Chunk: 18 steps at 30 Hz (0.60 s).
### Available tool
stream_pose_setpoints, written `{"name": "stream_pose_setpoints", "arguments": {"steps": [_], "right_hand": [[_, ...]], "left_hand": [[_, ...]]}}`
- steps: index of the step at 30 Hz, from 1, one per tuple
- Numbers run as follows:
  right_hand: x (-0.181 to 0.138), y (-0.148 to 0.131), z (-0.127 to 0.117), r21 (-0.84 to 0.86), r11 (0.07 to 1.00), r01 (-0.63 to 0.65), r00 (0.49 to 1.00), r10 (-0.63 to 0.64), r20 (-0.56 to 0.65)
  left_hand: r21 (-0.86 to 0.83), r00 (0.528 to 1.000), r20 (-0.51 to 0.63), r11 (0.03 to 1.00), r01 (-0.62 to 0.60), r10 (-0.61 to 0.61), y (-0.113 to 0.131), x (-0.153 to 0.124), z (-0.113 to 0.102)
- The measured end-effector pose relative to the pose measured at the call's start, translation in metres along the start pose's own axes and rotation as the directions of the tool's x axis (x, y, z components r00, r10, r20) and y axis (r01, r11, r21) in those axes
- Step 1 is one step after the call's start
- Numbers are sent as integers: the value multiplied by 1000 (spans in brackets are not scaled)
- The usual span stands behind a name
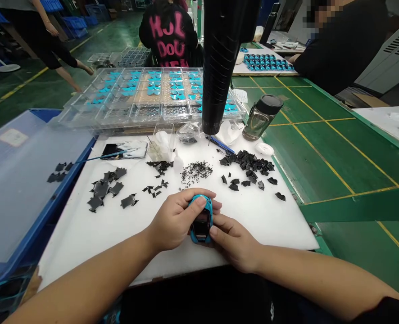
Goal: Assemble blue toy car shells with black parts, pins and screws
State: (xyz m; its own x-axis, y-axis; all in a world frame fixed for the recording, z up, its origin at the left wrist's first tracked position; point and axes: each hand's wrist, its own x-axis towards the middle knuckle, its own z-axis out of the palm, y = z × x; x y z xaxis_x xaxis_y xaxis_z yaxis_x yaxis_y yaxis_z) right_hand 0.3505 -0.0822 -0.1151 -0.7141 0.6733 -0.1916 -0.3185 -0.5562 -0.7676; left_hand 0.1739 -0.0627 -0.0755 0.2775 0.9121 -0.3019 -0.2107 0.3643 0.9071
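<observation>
- My left hand [174, 220] is curled closed over the top of a blue-and-black toy car body [201, 219], its fingers wrapped across the blue shell.
- My right hand [233, 243] is closed against the car's lower side, so both hands have hold of it, at 12 o'clock from my body, just above the near edge of a white plastic board [274, 225].
- A loose scatter of tiny black pins [196, 172] lies on the board at 12 o'clock, just beyond my hands.
- A heap of black plastic clips [247, 162] sits at 1 o'clock, with a few single clips strewn nearer me.
- More black pieces [101, 191] lie apart at 10 o'clock, beside a blue-handled brush [101, 157] and a phone [124, 150].
- As things lie now, the black parts are spread loose and unsorted on the board, while the blue pieces sit in rows in a clear plastic tray [152, 90] at 12 o'clock.
- A glass jar with a black lid [262, 117] stands at 1 o'clock on the green tabletop [321, 148].
- A black ribbed tube [219, 67] hangs down at 12 o'clock.
- Further off at 1 o'clock, a co-worker [337, 45] sits by a tray of blue parts [269, 62].
</observation>
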Motion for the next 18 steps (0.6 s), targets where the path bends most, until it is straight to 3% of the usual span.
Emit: {"name": "stream_pose_setpoints", "arguments": {"steps": [18], "right_hand": [[-1,2,-1,51,998,-29,1000,29,-2]], "left_hand": [[-122,999,19,992,30,-28,-6,1,-4]]}}
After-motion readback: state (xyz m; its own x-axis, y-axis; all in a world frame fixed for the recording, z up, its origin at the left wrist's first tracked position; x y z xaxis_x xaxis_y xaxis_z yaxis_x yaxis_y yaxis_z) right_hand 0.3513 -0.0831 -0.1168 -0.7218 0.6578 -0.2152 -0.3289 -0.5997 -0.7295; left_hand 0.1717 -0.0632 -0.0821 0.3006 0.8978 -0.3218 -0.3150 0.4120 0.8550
